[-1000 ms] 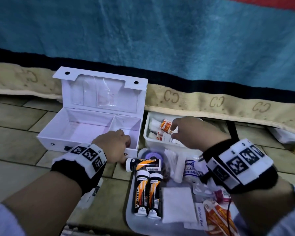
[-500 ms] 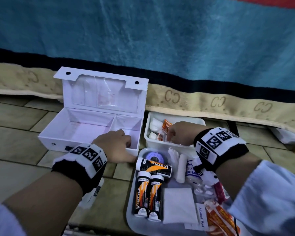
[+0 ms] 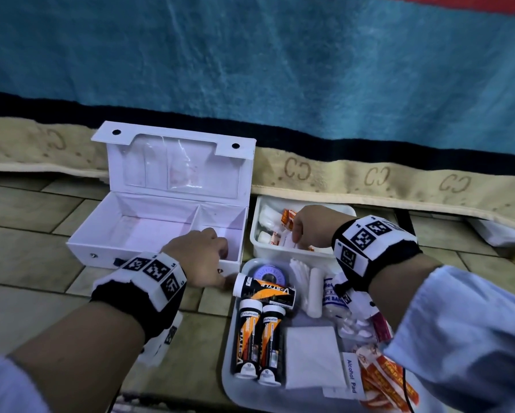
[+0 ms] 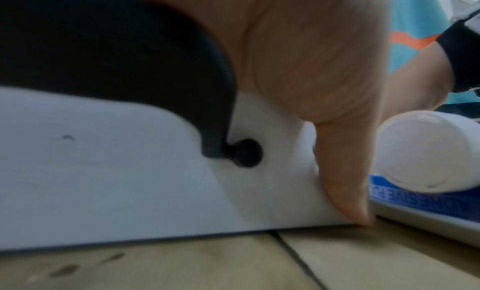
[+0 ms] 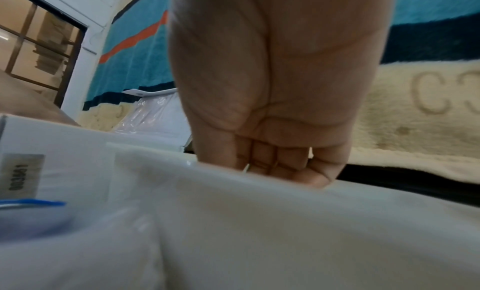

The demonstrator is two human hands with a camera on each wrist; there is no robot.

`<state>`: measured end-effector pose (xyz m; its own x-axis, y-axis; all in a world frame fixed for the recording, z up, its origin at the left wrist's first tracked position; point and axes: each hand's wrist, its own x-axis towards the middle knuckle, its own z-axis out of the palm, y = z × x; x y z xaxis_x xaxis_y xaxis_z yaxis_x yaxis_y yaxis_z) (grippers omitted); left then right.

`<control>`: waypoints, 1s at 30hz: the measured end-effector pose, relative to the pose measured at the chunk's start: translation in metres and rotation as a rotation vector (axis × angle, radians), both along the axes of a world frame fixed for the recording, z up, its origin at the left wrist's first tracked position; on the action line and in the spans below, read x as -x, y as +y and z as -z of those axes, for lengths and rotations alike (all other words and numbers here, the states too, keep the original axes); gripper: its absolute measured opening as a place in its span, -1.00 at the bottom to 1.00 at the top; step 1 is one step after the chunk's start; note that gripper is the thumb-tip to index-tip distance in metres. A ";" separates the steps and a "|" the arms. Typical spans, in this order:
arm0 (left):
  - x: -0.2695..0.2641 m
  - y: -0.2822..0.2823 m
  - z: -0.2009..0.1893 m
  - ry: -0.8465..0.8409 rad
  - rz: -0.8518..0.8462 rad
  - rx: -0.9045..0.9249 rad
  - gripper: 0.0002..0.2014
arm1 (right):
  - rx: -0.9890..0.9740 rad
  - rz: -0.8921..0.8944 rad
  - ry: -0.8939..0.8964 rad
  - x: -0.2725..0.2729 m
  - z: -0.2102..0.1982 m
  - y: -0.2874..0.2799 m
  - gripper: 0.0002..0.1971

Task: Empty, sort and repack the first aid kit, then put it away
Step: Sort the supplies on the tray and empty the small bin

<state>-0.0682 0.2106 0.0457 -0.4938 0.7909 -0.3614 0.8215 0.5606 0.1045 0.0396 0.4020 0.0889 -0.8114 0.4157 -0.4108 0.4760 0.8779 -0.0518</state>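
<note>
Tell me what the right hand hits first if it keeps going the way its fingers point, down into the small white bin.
Probably the loose packets in the small white bin: the right hand reaches down into it, fingertips among them. Whether it already touches or grips one is hidden in both views.

White kit box [image 3: 149, 234]; orange-black tubes [image 3: 248, 341]; teal blanket [image 3: 280, 55]; beige tiles [image 3: 27, 251].

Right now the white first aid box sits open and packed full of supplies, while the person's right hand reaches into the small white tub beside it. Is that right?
Not quite. The first aid box is open, but both compartments are bare, not packed; the head view shows this. The supplies lie in the small white tub and on the tray. The right hand does reach into the tub.
</note>
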 end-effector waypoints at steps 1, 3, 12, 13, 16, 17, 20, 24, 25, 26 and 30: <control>0.000 0.000 0.000 0.001 0.003 -0.001 -0.48 | 0.003 0.012 0.033 0.000 0.000 0.002 -0.76; 0.001 0.000 0.001 0.009 0.010 0.000 -0.50 | 0.019 0.054 0.113 -0.001 -0.002 0.005 -0.80; 0.002 0.001 0.002 0.020 0.017 -0.002 -0.49 | 0.030 0.185 0.617 -0.035 -0.044 0.009 -0.78; 0.002 0.001 0.002 0.018 0.016 -0.004 -0.49 | 0.036 0.201 0.683 -0.044 -0.052 0.007 -0.79; 0.002 0.001 0.001 0.023 0.017 -0.003 -0.47 | 0.079 0.291 0.848 -0.084 -0.069 -0.006 -0.79; 0.002 0.001 0.001 0.024 0.017 -0.001 -0.47 | 0.101 0.324 0.869 -0.100 -0.071 -0.011 -0.80; 0.001 0.002 0.001 0.029 0.017 0.005 -0.45 | 0.158 0.426 0.812 -0.149 -0.067 -0.030 -0.81; 0.001 0.002 0.001 0.032 0.013 0.011 -0.43 | 0.197 0.541 0.641 -0.191 -0.039 -0.058 -0.78; 0.001 0.002 0.001 0.034 0.013 0.014 -0.43 | 0.209 0.559 0.602 -0.197 -0.029 -0.064 -0.77; 0.001 0.002 0.001 0.037 0.014 0.016 -0.43 | 0.218 0.575 0.567 -0.201 -0.018 -0.068 -0.76; 0.000 0.003 0.001 0.049 0.015 0.020 -0.44 | 0.271 0.603 0.464 -0.210 0.026 -0.074 -0.67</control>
